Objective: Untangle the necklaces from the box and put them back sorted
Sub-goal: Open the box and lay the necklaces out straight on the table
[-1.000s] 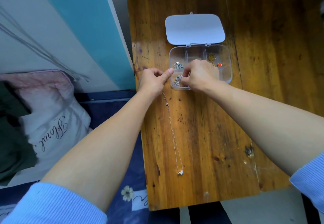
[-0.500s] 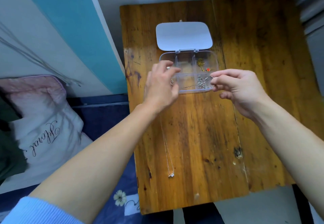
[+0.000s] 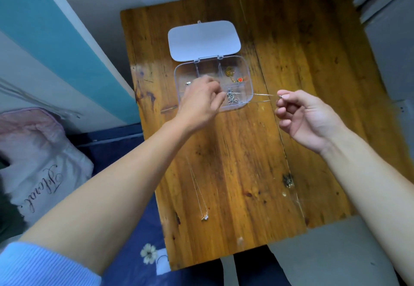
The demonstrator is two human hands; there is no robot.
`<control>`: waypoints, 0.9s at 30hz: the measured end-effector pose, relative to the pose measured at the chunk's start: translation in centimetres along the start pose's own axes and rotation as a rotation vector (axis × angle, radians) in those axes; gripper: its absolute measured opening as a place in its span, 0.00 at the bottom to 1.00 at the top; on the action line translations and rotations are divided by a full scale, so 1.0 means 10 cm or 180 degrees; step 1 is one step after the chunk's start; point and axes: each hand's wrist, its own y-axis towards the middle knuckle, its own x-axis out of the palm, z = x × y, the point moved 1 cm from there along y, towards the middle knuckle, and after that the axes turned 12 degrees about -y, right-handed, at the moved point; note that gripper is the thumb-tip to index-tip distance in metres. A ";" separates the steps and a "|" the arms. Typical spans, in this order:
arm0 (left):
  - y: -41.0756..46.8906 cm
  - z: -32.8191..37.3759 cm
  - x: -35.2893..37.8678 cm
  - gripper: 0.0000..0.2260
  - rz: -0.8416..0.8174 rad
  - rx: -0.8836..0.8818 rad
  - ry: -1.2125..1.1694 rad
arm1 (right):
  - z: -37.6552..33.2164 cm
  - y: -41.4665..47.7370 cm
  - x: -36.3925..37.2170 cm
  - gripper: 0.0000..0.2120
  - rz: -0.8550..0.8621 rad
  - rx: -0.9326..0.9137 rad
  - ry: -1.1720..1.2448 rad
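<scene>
A clear compartment box [image 3: 248, 77] with its white lid [image 3: 203, 39] flipped open sits on the wooden table [image 3: 302, 61]. My right hand [image 3: 307, 115] pinches the end of a thin silver chain [image 3: 261, 98] stretched out to the right of the box. My left hand [image 3: 201, 102] hovers over the box's left half, fingers pinched at the other end of that chain beside a silver tangle [image 3: 233, 98]. A gold necklace with a red piece [image 3: 234, 77] lies in the back right compartment. Another thin necklace with a small pendant [image 3: 204, 216] lies straight on the table near me.
The table's left edge borders a teal and white wall panel [image 3: 56, 46]. A pink pillow [image 3: 38, 162] and dark blue bedding [image 3: 139, 261] lie to the left and below. Grey surfaces [image 3: 389, 39] flank the table on the right.
My right hand has drawn the silver chain farther right, out past the box's side. My left hand stays over the box. The view has shifted slightly.
</scene>
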 end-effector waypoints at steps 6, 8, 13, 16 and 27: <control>-0.03 0.20 -0.22 0.15 -0.0530 -0.0914 -0.1870 | 0.06 -0.01 -0.15 0.05 0.0101 0.0031 0.0375; -0.06 0.17 -0.30 0.16 -0.0600 -0.1013 -0.1998 | 0.08 0.00 -0.24 0.05 0.0181 0.0033 0.0467; -0.18 0.02 -0.36 0.12 -0.0487 -0.1278 -0.3026 | 0.23 0.04 -0.44 0.05 0.0343 0.0198 0.0436; -0.28 -0.03 -0.28 0.09 -0.0412 -0.1435 -0.3866 | 0.36 0.04 -0.46 0.05 0.0373 0.0312 0.0435; -0.44 -0.28 -0.32 0.03 0.0023 -0.1053 -0.0840 | 1.14 -0.34 -0.41 0.03 0.0444 0.0133 -0.1934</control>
